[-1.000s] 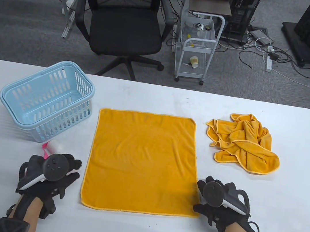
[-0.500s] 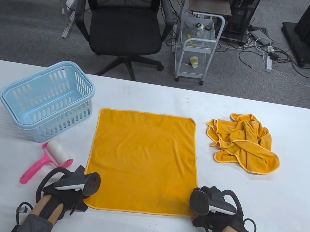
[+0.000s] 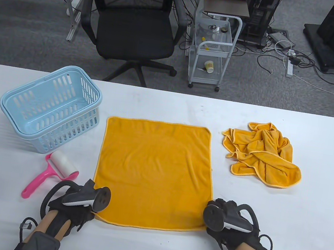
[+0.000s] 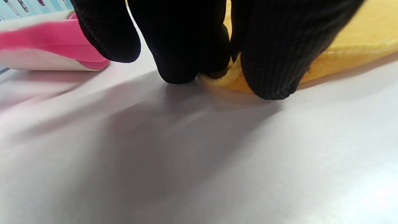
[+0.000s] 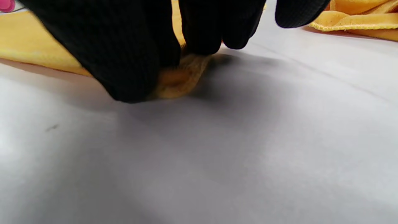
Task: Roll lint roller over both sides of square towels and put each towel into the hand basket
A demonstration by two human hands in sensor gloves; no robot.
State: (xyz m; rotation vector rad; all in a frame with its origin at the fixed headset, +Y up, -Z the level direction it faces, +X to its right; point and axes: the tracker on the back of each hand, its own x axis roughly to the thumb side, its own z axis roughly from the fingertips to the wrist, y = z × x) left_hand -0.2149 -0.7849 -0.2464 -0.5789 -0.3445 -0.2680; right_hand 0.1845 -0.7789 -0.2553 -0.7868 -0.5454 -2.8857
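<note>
Both hands, left (image 3: 74,208) and right (image 3: 227,226), pinch the flat towel's (image 3: 154,170) near corners.

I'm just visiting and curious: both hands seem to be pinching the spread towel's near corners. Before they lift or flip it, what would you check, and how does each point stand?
1. Left hand pinches the flat towel's near-left corner: ok; the left wrist view shows cloth between its fingers.
2. Right hand pinches the near-right corner: ok, per the right wrist view.
3. Towel lies flat with nothing on it: ok.
4. Lint roller lies clear of the towel: ok, beside its left edge.
5. Basket stands upright, open: ok.
6. Crumpled towel lies apart from the flat one: ok.
7. Top side already rolled: cannot tell.
</note>
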